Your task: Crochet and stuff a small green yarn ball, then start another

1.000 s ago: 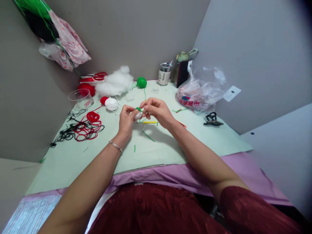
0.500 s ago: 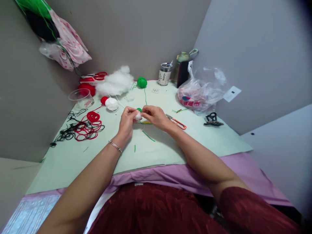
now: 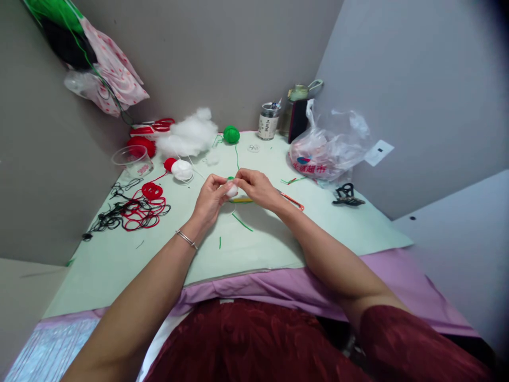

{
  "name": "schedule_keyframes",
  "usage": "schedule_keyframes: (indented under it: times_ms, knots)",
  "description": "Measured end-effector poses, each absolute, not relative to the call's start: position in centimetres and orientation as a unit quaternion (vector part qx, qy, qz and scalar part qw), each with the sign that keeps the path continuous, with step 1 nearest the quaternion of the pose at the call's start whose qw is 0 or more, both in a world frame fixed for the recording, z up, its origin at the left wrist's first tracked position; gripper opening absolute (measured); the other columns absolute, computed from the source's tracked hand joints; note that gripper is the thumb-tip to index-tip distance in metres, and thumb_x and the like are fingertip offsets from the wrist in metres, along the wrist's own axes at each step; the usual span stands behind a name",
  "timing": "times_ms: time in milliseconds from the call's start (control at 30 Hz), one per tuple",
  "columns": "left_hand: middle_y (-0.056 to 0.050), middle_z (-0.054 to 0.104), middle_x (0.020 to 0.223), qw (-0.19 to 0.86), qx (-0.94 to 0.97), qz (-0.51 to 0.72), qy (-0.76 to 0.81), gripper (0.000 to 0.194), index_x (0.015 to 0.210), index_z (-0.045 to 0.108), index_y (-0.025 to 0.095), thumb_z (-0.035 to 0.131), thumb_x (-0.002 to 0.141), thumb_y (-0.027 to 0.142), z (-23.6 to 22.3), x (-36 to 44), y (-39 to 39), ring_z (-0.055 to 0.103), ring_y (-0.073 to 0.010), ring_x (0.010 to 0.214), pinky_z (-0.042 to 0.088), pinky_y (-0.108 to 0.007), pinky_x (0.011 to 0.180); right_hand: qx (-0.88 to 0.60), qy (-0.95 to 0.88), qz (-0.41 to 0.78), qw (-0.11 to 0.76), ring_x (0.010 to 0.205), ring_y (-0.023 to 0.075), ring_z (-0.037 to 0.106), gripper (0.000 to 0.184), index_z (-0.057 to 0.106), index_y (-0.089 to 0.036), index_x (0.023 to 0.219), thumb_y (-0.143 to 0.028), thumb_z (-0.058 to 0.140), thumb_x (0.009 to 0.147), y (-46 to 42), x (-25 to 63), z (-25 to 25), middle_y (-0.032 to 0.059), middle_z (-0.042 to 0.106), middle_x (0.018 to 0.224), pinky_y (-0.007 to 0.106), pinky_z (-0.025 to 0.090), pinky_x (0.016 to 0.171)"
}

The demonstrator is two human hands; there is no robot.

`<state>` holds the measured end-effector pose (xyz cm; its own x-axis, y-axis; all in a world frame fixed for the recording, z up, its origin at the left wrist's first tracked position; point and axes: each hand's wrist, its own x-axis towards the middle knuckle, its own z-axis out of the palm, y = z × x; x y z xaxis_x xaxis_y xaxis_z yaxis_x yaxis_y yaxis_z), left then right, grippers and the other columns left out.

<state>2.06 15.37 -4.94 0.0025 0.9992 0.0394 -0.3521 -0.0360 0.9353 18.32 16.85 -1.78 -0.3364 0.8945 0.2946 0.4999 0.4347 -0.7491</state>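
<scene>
Left hand (image 3: 210,197) has its grip pinched on a small green-and-white piece (image 3: 231,191) above the middle tabletop (image 3: 254,252); right hand (image 3: 256,188) bunches its fingers at the piece's right, cannot tell on what; snagged yarn from the far green ball (image 3: 231,135), if attached, could distort it.

- One head-worn camera, facing forward and down.
- Nearest: wearer's dark-red fabric top (image 3: 238,339).
- Beyond: pale-green flat tabletop (image 3: 254,252), then grey flat wall (image 3: 222,58) behind.
</scene>
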Motion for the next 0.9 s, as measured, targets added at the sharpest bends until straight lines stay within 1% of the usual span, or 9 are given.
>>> schedule_keyframes:
  times_ms: [100, 233, 333, 400, 467, 533, 633, 733, 900]
  knots:
    - [0.005, 0.061, 0.074, 0.544, 0.41, 0.603, 0.415, 0.035, 0.079, 0.055, 0.021, 0.087, 0.068, 0.027, -5.4, 2.1, 15.8, 0.062, -0.0115, 0.065, 0.053, -0.023, 0.06, -0.441, -0.78, 0.283, 0.34, 0.071, 0.0154, 0.048, 0.018, 0.056, -0.021, 0.077, -0.03, 0.049, 0.091, 16.4, 18.0, -1.5, -0.0019, 0.054, 0.072, 0.029, 0.031, 0.07]
    - [0.007, 0.057, 0.073, 0.499, 0.404, 0.624, 0.444, 0.033, 0.078, 0.052, 0.022, 0.084, 0.067, 0.021, -5.9, 2.2, 16.0, 0.056, -0.01, 0.057, 0.048, -0.023, 0.051, -0.435, -0.79, 0.284, 0.327, 0.069, 0.0155, 0.047, 0.017, 0.058, -0.02, 0.077, -0.025, 0.05, 0.09, 15.7, 17.0, -1.6, -0.0015, 0.056, 0.07, 0.029, 0.03, 0.069]
    - [0.007, 0.057, 0.073, 0.486, 0.397, 0.635, 0.449, 0.031, 0.076, 0.051, 0.022, 0.08, 0.067, 0.017, -5.9, 2.1, 16.0, 0.053, -0.0091, 0.055, 0.046, -0.022, 0.051, -0.428, -0.794, 0.282, 0.327, 0.067, 0.015, 0.047, 0.016, 0.059, -0.02, 0.078, -0.024, 0.05, 0.09, 15.4, 16.4, -1.8, -0.002, 0.057, 0.068, 0.029, 0.03, 0.069]
    - [0.007, 0.054, 0.069, 0.492, 0.39, 0.636, 0.448, 0.027, 0.073, 0.05, 0.021, 0.076, 0.068, 0.016, -5.7, 2.0, 15.9, 0.052, -0.0092, 0.057, 0.045, -0.02, 0.052, -0.422, -0.796, 0.28, 0.33, 0.067, 0.0144, 0.046, 0.012, 0.058, -0.02, 0.08, -0.023, 0.051, 0.089, 15.4, 16.4, -1.9, -0.0027, 0.056, 0.068, 0.028, 0.03, 0.069]
    - [0.006, 0.053, 0.066, 0.507, 0.383, 0.633, 0.443, 0.024, 0.071, 0.048, 0.021, 0.072, 0.069, 0.016, -5.4, 2.0, 15.9, 0.053, -0.0097, 0.059, 0.046, -0.02, 0.054, -0.414, -0.8, 0.278, 0.334, 0.066, 0.0136, 0.043, 0.005, 0.057, -0.021, 0.083, -0.021, 0.055, 0.087, 15.5, 16.7, -1.8, -0.0041, 0.054, 0.068, 0.028, 0.03, 0.068]
    - [0.005, 0.055, 0.067, 0.527, 0.378, 0.626, 0.433, 0.022, 0.072, 0.049, 0.021, 0.071, 0.069, 0.017, -5.0, 1.9, 15.8, 0.056, -0.0106, 0.061, 0.05, -0.021, 0.058, -0.402, -0.805, 0.279, 0.335, 0.065, 0.0129, 0.041, 0.001, 0.058, -0.021, 0.085, -0.021, 0.058, 0.084, 15.9, 17.4, -1.6, -0.0054, 0.051, 0.068, 0.027, 0.029, 0.068]
    - [0.003, 0.062, 0.072, 0.552, 0.375, 0.616, 0.418, 0.023, 0.076, 0.051, 0.021, 0.073, 0.07, 0.02, -4.6, 2.0, 15.6, 0.061, -0.0115, 0.064, 0.054, -0.023, 0.062, -0.382, -0.806, 0.299, 0.341, 0.064, 0.0124, 0.038, 0.007, 0.061, -0.021, 0.089, -0.027, 0.059, 0.087, 16.6, 18.3, -1.6, -0.0066, 0.044, 0.067, 0.027, 0.028, 0.066]
    - [0.002, 0.064, 0.075, 0.564, 0.374, 0.61, 0.411, 0.025, 0.077, 0.052, 0.021, 0.076, 0.071, 0.022, -4.5, 2.0, 15.5, 0.062, -0.0109, 0.063, 0.053, -0.022, 0.06, -0.372, -0.786, 0.329, 0.367, 0.062, 0.0122, 0.033, 0.013, 0.061, -0.02, 0.088, -0.033, 0.061, 0.089, 17.4, 18.7, -2.0, -0.0083, 0.035, 0.062, 0.028, 0.025, 0.063]
    - [0.004, 0.062, 0.073, 0.566, 0.378, 0.611, 0.403, 0.025, 0.075, 0.051, 0.021, 0.076, 0.072, 0.021, -4.7, 2.0, 15.4, 0.061, -0.0101, 0.063, 0.053, -0.02, 0.059, -0.388, -0.765, 0.336, 0.389, 0.062, 0.0112, 0.031, 0.017, 0.056, -0.021, 0.08, -0.034, 0.067, 0.085, 17.9, 18.2, -3.3, -0.009, 0.035, 0.062, 0.028, 0.023, 0.062]
